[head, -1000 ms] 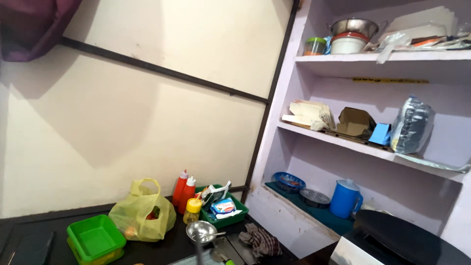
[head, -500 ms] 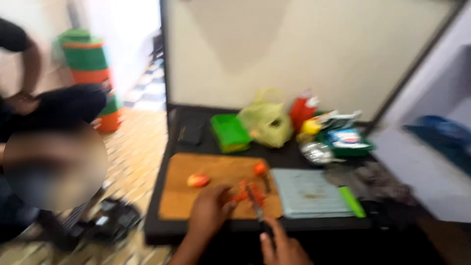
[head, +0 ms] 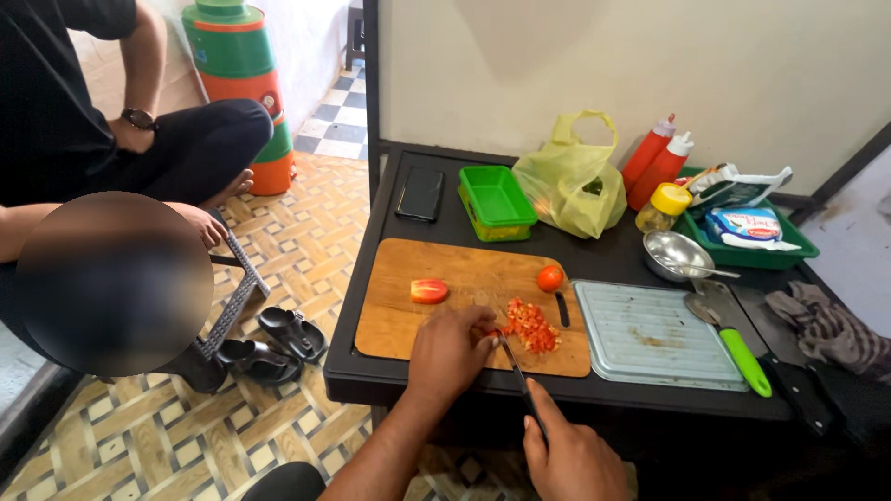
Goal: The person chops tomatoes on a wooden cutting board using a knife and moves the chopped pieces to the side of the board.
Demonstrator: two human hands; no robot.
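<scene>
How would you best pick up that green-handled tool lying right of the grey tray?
Take the green handle, coming from above at the table's near edge. It lies flat, pointing toward the person, thick enough to wrap; the metal head rests farther back beside the tray.
</scene>
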